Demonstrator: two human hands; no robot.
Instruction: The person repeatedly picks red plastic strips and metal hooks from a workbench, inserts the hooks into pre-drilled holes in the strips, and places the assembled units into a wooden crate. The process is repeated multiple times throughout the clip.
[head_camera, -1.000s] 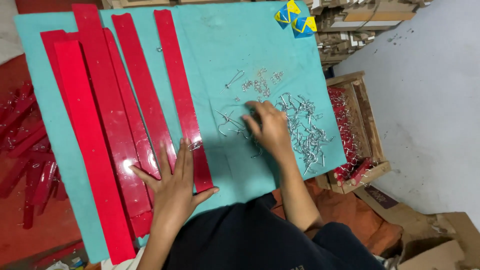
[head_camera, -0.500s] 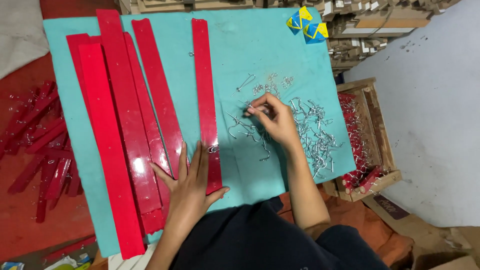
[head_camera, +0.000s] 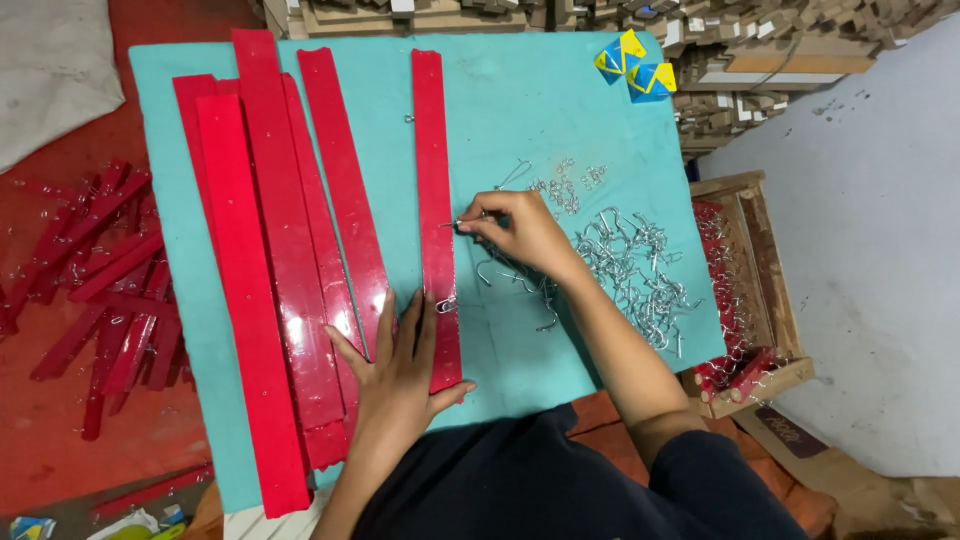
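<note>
Lying flat with fingers spread wide, the left hand (head_camera: 400, 375) is pressing down on the near end of a single red strip (head_camera: 436, 200), which is running from 6 o'clock toward 12 o'clock across the teal table cover (head_camera: 520, 90). A small metal hook (head_camera: 446, 304) is sitting on that strip just beyond the fingertips. The right hand (head_camera: 520, 232) is hovering at the strip's right edge near the middle of the cover, its fingers pinched narrow on another small hook (head_camera: 462, 224), holding it against the strip's side.

At 3 o'clock of the right hand, a loose pile of silver hooks (head_camera: 635, 270) is lying on the cover, with a thinner scatter at about 1 o'clock of the hand. At 9 o'clock of the single strip, a stack of red strips (head_camera: 270, 250) is lying side by side and overlapping.

Off the cover's right edge, at 3 o'clock, a wooden crate (head_camera: 765, 290) is standing, and it is holding finished red strips with hooks (head_camera: 722, 300) packed on edge. On the red floor at 9 o'clock, more red strips (head_camera: 100, 290) are lying in a loose heap. Two blue-and-yellow packets (head_camera: 636, 68) are resting at the cover's far right corner, around 1 o'clock.
</note>
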